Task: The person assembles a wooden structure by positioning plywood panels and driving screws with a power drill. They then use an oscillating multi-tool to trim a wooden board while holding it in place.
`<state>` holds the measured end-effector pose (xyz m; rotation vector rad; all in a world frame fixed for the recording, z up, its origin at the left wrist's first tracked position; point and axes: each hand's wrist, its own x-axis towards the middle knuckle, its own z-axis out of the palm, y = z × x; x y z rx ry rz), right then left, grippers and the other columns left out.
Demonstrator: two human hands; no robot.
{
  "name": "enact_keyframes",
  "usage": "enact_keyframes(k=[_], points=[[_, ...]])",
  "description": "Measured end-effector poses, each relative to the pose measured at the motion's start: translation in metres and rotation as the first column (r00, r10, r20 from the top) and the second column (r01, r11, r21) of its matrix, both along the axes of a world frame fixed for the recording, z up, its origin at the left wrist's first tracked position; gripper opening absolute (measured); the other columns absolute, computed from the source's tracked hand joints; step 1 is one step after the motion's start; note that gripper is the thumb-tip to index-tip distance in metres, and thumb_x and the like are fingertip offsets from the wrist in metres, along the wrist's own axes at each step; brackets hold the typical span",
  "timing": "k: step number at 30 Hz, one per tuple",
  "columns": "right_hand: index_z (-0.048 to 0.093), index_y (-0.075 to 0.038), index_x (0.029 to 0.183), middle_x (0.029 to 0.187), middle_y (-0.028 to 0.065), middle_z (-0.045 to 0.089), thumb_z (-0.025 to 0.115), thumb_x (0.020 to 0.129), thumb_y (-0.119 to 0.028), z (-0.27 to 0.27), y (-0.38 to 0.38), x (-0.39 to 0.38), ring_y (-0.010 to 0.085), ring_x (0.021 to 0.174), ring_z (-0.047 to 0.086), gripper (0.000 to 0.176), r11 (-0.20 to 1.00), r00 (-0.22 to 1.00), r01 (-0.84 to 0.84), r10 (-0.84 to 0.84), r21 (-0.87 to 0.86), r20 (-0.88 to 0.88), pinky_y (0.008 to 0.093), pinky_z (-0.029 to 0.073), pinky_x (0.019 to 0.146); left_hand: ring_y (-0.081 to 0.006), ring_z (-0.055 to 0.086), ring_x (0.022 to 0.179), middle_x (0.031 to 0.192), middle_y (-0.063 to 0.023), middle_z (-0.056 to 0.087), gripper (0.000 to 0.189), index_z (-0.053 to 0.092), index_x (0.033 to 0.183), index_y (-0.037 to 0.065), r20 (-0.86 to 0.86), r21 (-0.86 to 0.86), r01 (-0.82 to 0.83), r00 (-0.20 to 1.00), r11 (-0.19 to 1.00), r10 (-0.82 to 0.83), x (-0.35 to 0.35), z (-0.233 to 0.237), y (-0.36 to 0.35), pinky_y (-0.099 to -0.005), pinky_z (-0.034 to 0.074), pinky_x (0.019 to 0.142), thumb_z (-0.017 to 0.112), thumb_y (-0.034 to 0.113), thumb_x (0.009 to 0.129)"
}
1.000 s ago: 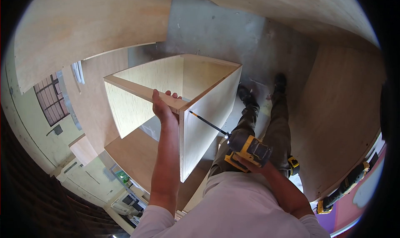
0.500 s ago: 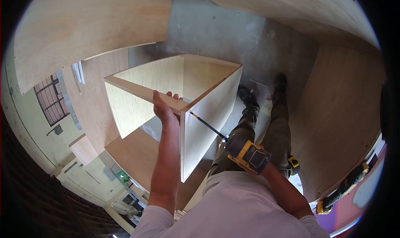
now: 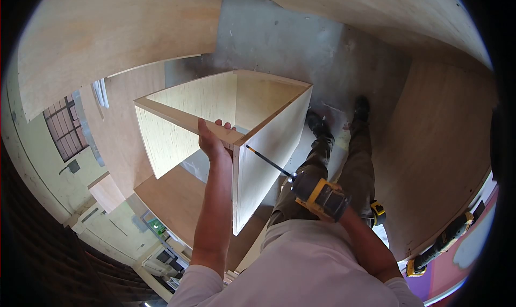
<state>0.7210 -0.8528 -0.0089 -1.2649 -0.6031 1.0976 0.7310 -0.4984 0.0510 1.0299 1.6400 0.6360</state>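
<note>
An open-sided box of pale plywood (image 3: 274, 156) stands in front of me. My left hand (image 3: 214, 139) is wrapped round the top edge of its near corner, thumb on one side and fingertips showing over the other. In my right hand (image 3: 323, 215) is a yellow and black cordless drill (image 3: 318, 194), which largely hides the fingers. Its long thin bit (image 3: 269, 162) points at the box's white-faced side panel, with the tip right by the upper corner near my left hand.
My legs and dark shoes (image 3: 317, 123) are on the grey floor (image 3: 269, 33) beside the box. Large plywood sheets (image 3: 118, 27) surround the area, another panel (image 3: 435, 156) to the right. A tape measure (image 3: 378, 213) is at my hip. A second yellow and black power tool (image 3: 443, 242) lies far right.
</note>
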Motion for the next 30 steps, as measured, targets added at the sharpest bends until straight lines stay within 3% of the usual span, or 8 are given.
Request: enact_keyframes(k=[2, 4, 7, 10, 13, 16, 24, 30], points=[[0.067, -0.009, 0.121, 0.103, 0.0062, 0.074, 0.078, 0.089, -0.011, -0.007, -0.002, -0.003, 0.0191, 0.095, 0.073, 0.034, 1.0, 0.951, -0.013, 0.01, 0.008, 0.31, 0.0341, 0.058, 0.081, -0.0241, 0.062, 0.079, 0.104, -0.0119, 0.052, 0.059, 0.037, 0.134, 0.004, 0.008, 0.002, 0.006, 1.0, 1.0, -0.006, -0.001, 0.0, 0.001, -0.0457, 0.057, 0.07, 0.053, 0.051, 0.101], [0.069, -0.01, 0.116, 0.102, 0.0058, 0.074, 0.079, 0.088, -0.012, 0.008, 0.003, 0.012, 0.0201, 0.092, 0.072, 0.03, 0.996, 0.99, 0.088, -0.09, 0.018, 0.105, 0.0345, 0.058, 0.08, -0.0241, 0.062, 0.079, 0.105, -0.012, 0.052, 0.06, 0.037, 0.134, 0.004, 0.006, 0.001, 0.011, 1.0, 1.0, -0.011, -0.001, 0.0, 0.001, -0.0459, 0.057, 0.071, 0.052, 0.051, 0.102], [0.071, -0.01, 0.11, 0.1, 0.0067, 0.074, 0.079, 0.087, -0.01, 0.015, 0.002, 0.015, 0.0209, 0.089, 0.071, 0.024, 0.994, 0.984, 0.113, -0.111, -0.001, 0.137, 0.0339, 0.058, 0.079, -0.024, 0.062, 0.08, 0.106, -0.0122, 0.052, 0.061, 0.036, 0.135, 0.003, -0.003, -0.002, 0.008, 1.0, 1.0, -0.008, -0.001, 0.001, 0.001, -0.0461, 0.057, 0.072, 0.051, 0.052, 0.102], [0.071, -0.01, 0.109, 0.098, 0.0073, 0.073, 0.079, 0.088, -0.01, 0.016, -0.004, 0.013, 0.022, 0.087, 0.071, 0.023, 0.991, 0.994, 0.075, -0.082, -0.113, -0.067, 0.0332, 0.058, 0.079, -0.0241, 0.062, 0.082, 0.107, -0.0125, 0.052, 0.063, 0.036, 0.135, 0.003, 0.0, -0.004, -0.004, 1.0, 1.0, 0.004, 0.002, 0.002, -0.003, -0.0461, 0.057, 0.072, 0.051, 0.054, 0.102], [0.07, -0.009, 0.11, 0.098, 0.0069, 0.073, 0.079, 0.089, -0.013, 0.011, -0.003, 0.011, 0.0197, 0.087, 0.071, 0.023, 0.992, 0.993, 0.053, -0.064, -0.114, -0.095, 0.0326, 0.058, 0.079, -0.0246, 0.062, 0.084, 0.109, -0.0126, 0.052, 0.065, 0.036, 0.137, 0.003, -0.01, -0.005, 0.0, 1.0, 1.0, 0.0, 0.001, 0.001, 0.0, -0.0462, 0.057, 0.073, 0.051, 0.055, 0.101], [0.07, -0.009, 0.112, 0.1, 0.0051, 0.073, 0.079, 0.091, -0.016, 0.024, -0.004, 0.021, 0.0158, 0.09, 0.07, 0.024, 0.964, 0.889, 0.006, -0.126, -0.265, -0.44, 0.0319, 0.058, 0.08, -0.0254, 0.063, 0.087, 0.111, -0.0129, 0.052, 0.067, 0.034, 0.14, 0.004, -0.014, -0.019, 0.015, 1.0, 1.0, -0.016, -0.001, 0.0, 0.001, -0.0468, 0.057, 0.074, 0.05, 0.055, 0.101], [0.07, -0.009, 0.114, 0.104, 0.0049, 0.074, 0.078, 0.092, -0.018, 0.023, -0.011, 0.023, 0.0144, 0.093, 0.07, 0.025, 0.944, 0.888, 0.001, -0.152, -0.329, -0.434, 0.0321, 0.058, 0.082, -0.0283, 0.062, 0.096, 0.12, -0.0159, 0.051, 0.078, 0.025, 0.149, 0.004, -0.015, -0.046, 0.021, 1.0, 0.999, -0.021, -0.003, 0.003, 0.003, -0.0518, 0.057, 0.078, 0.05, 0.06, 0.1], [0.07, -0.008, 0.114, 0.104, 0.0045, 0.073, 0.079, 0.091, -0.018, 0.024, -0.015, 0.023, 0.0138, 0.093, 0.07, 0.026, 0.94, 0.876, 0.008, -0.17, -0.34, -0.45, 0.0323, 0.058, 0.082, -0.0294, 0.06, 0.101, 0.125, -0.0177, 0.049, 0.074, 0.03, 0.148, 0.003, 0.017, -0.088, 0.131, 0.991, 0.988, -0.13, -0.02, 0.011, 0.005, -0.0464, 0.054, 0.084, 0.055, 0.054, 0.102]])
